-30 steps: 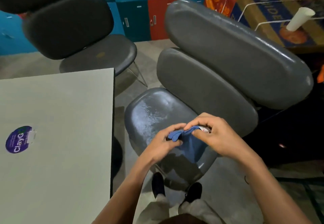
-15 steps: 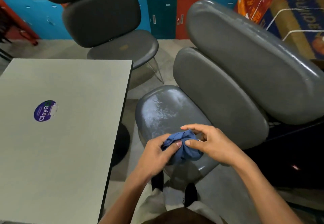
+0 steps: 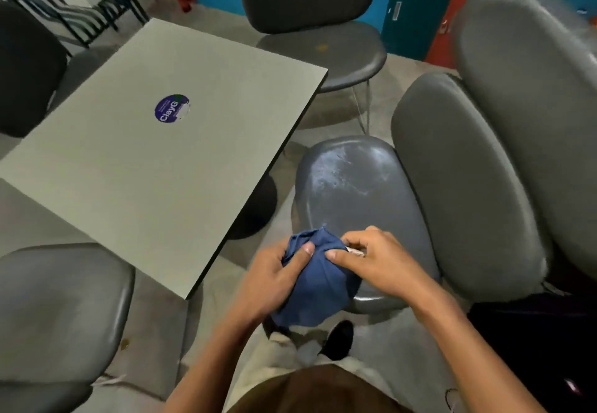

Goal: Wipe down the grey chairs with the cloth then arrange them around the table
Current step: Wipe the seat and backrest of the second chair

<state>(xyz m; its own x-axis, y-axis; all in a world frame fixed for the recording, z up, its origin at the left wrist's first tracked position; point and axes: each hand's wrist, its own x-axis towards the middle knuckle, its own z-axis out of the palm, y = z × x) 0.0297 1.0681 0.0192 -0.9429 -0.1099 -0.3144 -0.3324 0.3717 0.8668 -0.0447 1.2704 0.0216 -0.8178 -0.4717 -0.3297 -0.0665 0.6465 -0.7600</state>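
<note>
A blue cloth (image 3: 318, 283) is bunched between both hands above the front edge of a grey chair seat (image 3: 355, 186). My left hand (image 3: 274, 280) grips the cloth from the left, thumb pressed on top. My right hand (image 3: 378, 257) pinches the cloth's upper right fold. The seat shows damp streaks. Behind it to the right stand two grey backrests, the nearer one (image 3: 462, 180) and a larger one (image 3: 529, 99). The grey table (image 3: 155, 160) with a purple sticker lies to the left.
Another grey chair (image 3: 319, 41) stands beyond the table's far corner. A grey seat (image 3: 58, 309) sits at the near left and a dark chair back (image 3: 26, 70) at the far left. Blue and red lockers (image 3: 420, 9) line the back wall. My shoe (image 3: 337, 338) is below the cloth.
The view has swung left and back, bringing more of the table and the left chairs into sight. Both hands kept hold of the cloth, which now hangs lower and more spread out.
</note>
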